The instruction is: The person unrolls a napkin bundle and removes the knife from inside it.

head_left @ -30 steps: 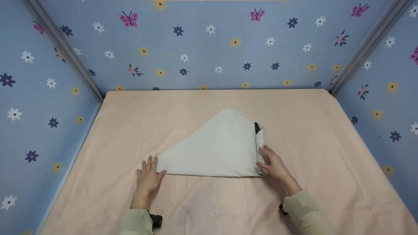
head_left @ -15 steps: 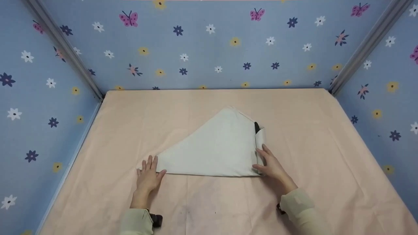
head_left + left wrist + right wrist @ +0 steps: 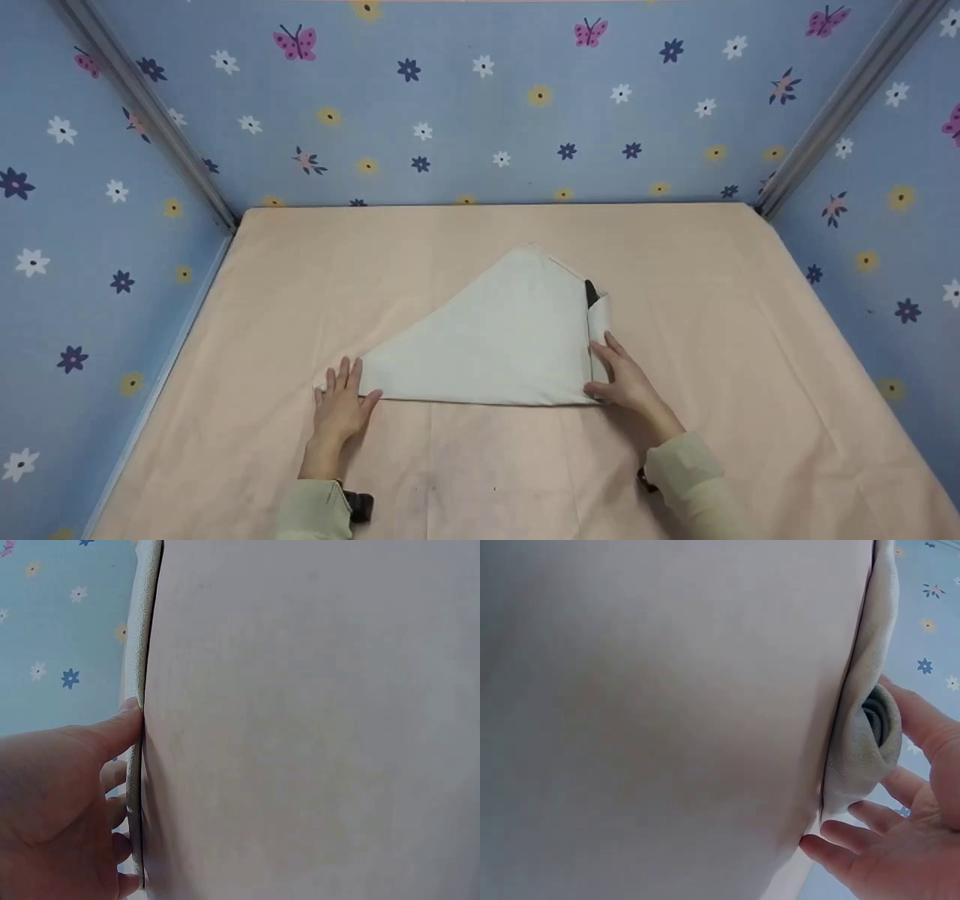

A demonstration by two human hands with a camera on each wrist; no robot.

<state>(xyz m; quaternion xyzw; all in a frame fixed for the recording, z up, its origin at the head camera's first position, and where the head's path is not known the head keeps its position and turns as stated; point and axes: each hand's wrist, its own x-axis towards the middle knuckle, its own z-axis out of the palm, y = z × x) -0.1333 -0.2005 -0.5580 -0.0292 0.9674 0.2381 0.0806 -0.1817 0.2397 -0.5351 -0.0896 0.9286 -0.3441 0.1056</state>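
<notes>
Head view: pale grey-white folded cloth (image 3: 480, 337) lies on the peach fabric-covered table (image 3: 465, 480). Left hand (image 3: 343, 412) flat, fingers spread across its left corner, presumably anchoring it. Right hand (image 3: 628, 382) touches the narrow pale fabric roll (image 3: 598, 319) at the right edge, likely to steady it; dark tip (image 3: 591, 294) showing, nature unclear. No readable lettering or brand.

Left wrist: thumb rests on the cloth edge.

Right wrist: fingers parted, fairly straight; roll's coiled, dark-lined end visible. No label.
</notes>
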